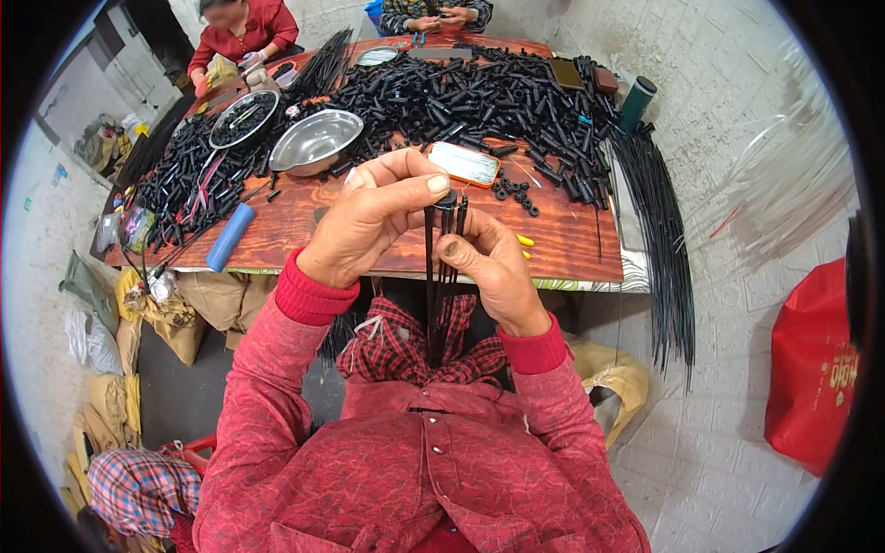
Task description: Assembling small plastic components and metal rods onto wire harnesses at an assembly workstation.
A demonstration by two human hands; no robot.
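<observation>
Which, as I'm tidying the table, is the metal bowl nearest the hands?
The wide shiny bowl just beyond the left hand; the bowl holding black pieces stands farther off.

You are in what looks like a small hand-assembly workshop; the wooden table [572, 265] before you carries a great heap of short black tubular parts [442, 97], with loose black rings [513, 191] near its front; metal bowls [315, 140] stand among them; a long sheaf of thin black rods [659, 249] hangs over the table's right edge; your left hand [369, 212] and right hand [490, 267] hold a cluster of thin dark strips [430, 263]; across from you, one person in red [241, 39] and another in a patterned top [415, 7] handle things at the same table; stuffed sacks [171, 327] crowd the floor at the left; the walls [719, 64] are plain, rough and white.
</observation>
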